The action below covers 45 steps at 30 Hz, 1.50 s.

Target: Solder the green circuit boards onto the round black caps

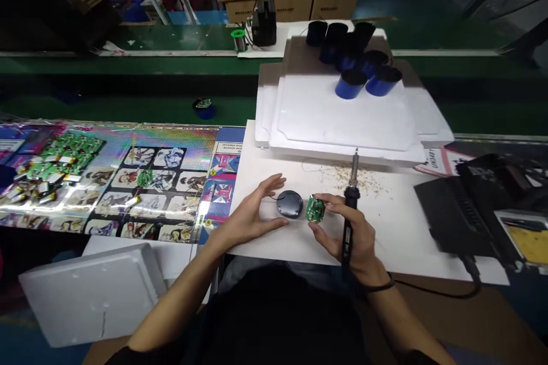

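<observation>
Right hand [359,239] grips soldering iron [350,199], fingertips pinching green round board [315,208] | left hand [252,214] spread wide beside black disc [290,203] | white sheet [406,228], front edge

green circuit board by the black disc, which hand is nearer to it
Right. The right hand pinches the green circuit board in its fingertips, a soldering iron also in its grip. The left hand lies open beyond the black disc.
</observation>
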{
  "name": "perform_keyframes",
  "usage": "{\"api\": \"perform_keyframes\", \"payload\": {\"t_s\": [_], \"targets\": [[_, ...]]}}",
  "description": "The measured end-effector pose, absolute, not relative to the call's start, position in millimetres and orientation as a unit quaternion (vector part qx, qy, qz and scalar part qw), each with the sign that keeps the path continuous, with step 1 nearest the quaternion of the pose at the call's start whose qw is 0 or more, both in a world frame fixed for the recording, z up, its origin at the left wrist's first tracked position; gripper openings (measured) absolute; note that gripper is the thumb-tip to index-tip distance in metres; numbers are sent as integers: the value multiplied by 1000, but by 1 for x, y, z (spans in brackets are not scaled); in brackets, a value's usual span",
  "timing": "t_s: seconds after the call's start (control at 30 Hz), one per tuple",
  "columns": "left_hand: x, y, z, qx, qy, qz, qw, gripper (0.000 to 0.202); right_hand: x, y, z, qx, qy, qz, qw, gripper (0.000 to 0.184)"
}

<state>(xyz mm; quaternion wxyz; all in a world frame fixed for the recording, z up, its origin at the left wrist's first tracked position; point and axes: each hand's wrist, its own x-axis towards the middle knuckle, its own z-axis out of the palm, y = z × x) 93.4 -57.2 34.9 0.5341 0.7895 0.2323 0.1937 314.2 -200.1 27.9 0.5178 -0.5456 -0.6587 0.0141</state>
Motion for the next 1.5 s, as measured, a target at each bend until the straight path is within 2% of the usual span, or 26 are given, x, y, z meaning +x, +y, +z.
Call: {"api": "perform_keyframes", "payload": {"t_s": [0.17,0.43,0.6,0.7,0.93,1.03,1.13,1.2,1.37,1.5], "targets": [[95,-62,25,765,264,261,525,71,305,-186,26,-545,-699,3,464,49],[84,-55,32,770,194,260,549,41,296,-187,26,-538,-714,23,447,50],[88,-58,31,776,162,220,569,55,295,-189,28,-541,-717,13,440,49],[92,-62,24,796,172,254,522,61,296,-188,27,-546,-715,10,437,46],[95,-65,19,841,199,292,409,60,296,-188,28,-540,-707,28,456,48],[96,-66,19,847,201,290,398,60,294,-187,28,-541,-705,37,457,48],[93,-63,23,836,193,280,430,62,293,-185,29,-540,-713,45,446,48],[88,-60,27,818,191,268,471,55,292,-184,30,-542,-717,54,435,48],[79,-56,35,779,206,277,524,9,290,-183,32,-546,-723,52,420,48],[82,-58,32,746,208,324,543,7,287,-181,31,-541,-721,52,430,47]]}}
